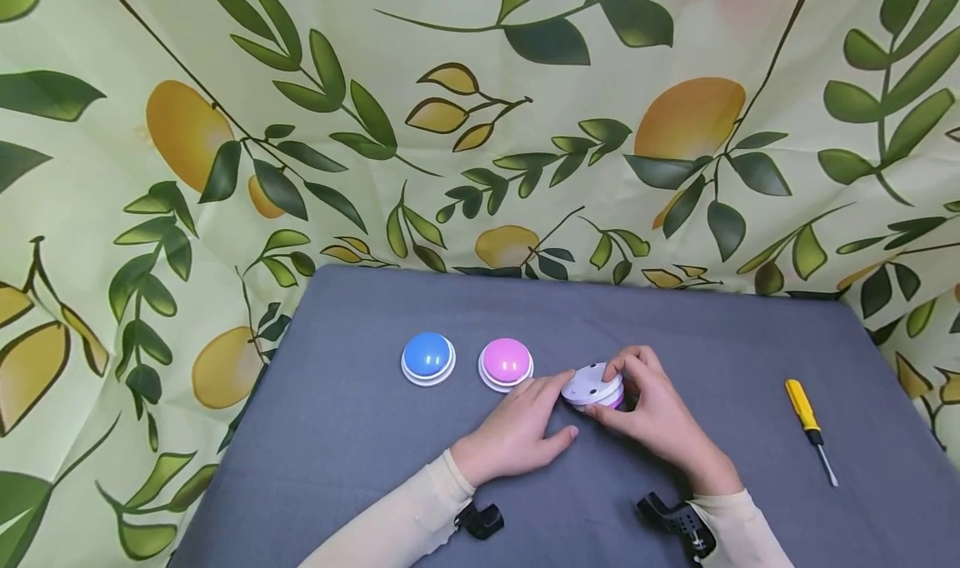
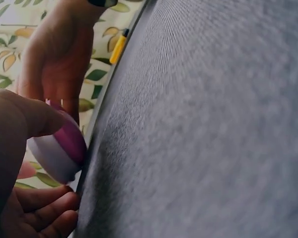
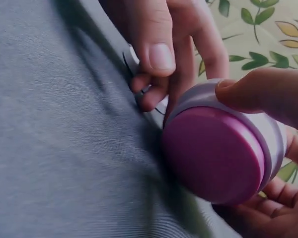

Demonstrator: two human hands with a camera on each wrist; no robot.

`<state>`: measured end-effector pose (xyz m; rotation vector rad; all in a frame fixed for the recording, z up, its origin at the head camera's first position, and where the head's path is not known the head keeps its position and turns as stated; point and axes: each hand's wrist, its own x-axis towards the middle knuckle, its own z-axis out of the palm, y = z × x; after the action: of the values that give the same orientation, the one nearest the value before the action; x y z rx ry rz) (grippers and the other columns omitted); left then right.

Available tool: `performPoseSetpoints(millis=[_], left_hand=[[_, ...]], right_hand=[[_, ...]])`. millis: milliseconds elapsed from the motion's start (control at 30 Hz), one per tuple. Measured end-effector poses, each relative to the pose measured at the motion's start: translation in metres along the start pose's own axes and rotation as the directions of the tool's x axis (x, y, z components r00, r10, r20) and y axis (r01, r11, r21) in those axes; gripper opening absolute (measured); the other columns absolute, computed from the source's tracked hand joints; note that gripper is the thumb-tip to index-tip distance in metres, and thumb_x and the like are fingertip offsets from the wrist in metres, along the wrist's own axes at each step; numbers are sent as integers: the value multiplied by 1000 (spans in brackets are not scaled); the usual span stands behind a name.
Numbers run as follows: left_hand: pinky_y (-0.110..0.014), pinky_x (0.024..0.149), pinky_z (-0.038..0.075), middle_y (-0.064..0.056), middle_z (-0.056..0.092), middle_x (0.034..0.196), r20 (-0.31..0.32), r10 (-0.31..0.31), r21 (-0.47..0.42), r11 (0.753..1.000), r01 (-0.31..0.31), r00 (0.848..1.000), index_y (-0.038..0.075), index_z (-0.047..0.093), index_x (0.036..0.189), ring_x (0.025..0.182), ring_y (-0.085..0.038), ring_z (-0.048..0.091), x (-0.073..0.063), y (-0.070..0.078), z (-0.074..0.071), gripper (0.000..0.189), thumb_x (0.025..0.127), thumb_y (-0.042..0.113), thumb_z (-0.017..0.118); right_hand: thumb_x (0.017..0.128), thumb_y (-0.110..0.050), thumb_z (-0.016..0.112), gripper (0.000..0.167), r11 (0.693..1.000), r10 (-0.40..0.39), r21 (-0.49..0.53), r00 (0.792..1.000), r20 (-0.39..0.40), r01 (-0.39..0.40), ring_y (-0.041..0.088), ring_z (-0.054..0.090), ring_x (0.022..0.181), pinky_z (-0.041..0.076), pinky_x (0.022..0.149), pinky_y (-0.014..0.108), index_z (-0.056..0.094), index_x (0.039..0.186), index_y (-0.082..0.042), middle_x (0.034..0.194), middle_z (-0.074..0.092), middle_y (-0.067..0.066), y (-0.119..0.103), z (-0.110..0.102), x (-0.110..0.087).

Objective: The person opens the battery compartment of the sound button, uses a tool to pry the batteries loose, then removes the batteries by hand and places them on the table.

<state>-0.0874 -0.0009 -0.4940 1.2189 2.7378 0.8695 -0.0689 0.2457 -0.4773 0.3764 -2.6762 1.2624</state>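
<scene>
1. The purple button (image 1: pixel 594 386) sat tipped on its edge near the middle of the grey table (image 1: pixel 345 443), a little toward the near edge, its white underside turned up and its purple dome facing down and toward me.
2. My right hand (image 1: pixel 654 408) was curled around that button, thumb and fingertips pinching its white rim, as the right wrist view showed plainly.
3. My left hand (image 1: pixel 520 428) lay flat on the cloth just beside it, fingers fairly straight, with the fingertips touching the button's left side; whether they pressed it or only rested there I could not tell, since the left wrist view was blurred.
4. The pink button (image 1: pixel 506 363) stood dome up just to the left of my left fingers, toward the far edge.
5. The blue button (image 1: pixel 428 357) stood near it, farther left, the two apart.
6. A yellow-handled screwdriver (image 1: pixel 809 429) lay well apart, near the right edge, its tip pointing toward the near edge.
</scene>
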Motion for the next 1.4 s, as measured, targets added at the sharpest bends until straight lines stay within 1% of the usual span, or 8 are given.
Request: performPoseSetpoints(millis=[167,367,567,733,833,933,1200,1400], left_hand=[[-37,120,43,-7,61,148,-44,19,-17,1000,-19,999,8,53,154,140,-21,56,0,0,4,66,103,44,73],[-36,120,43,-4,58,146,-43,-3,-130,992,-2,999,10,57,144,139,-18,54,-2,-2,8,59,102,49,74],[-47,126,36,-13,47,163,-36,-13,-248,969,4,999,15,58,132,154,-26,43,-3,-6,9,45,101,42,77],[-49,128,34,-13,40,171,-38,-1,-291,957,-10,999,18,56,122,159,-28,38,-4,-11,8,33,104,36,77],[-41,125,38,-9,43,168,-36,16,-333,942,-27,999,18,55,120,155,-22,44,-4,-13,10,31,104,31,78],[-36,123,41,-7,44,164,-36,25,-380,924,-37,999,17,55,120,150,-20,48,-5,-12,11,33,102,27,81],[-35,120,43,-11,43,153,-62,-7,-431,902,-20,998,13,55,126,142,-22,51,-5,-11,16,47,95,22,89],[-33,119,43,-10,44,145,-98,0,-444,895,-43,995,10,56,131,138,-22,51,-4,-11,17,60,87,20,95]], right_hand=[[70,-9,104,54,994,-110,30,994,7,109,19,54,113,44,94,16,58,96,-23,128,54,4,8,6,-7],[69,-6,103,54,968,-248,40,967,54,246,27,59,121,37,103,16,61,97,-26,137,61,8,15,9,-13],[75,9,89,59,952,-302,89,944,133,292,28,52,147,32,119,15,69,120,-23,155,59,12,18,8,-14],[86,-1,83,45,950,-308,109,938,157,293,35,43,155,25,125,19,69,122,-25,157,58,13,16,9,-14],[92,-10,83,35,952,-303,83,943,135,294,37,45,153,24,125,20,71,120,-27,156,60,13,14,11,-15],[89,-11,85,35,948,-319,22,943,92,319,34,49,146,27,121,21,75,118,-29,154,62,11,14,12,-17],[82,-14,87,28,885,-445,-132,894,41,447,27,61,124,41,107,34,79,109,-20,135,70,7,7,13,-18],[87,-20,84,16,838,-472,-259,876,99,481,24,67,114,47,100,40,80,102,-14,125,74,2,-7,10,-16]])
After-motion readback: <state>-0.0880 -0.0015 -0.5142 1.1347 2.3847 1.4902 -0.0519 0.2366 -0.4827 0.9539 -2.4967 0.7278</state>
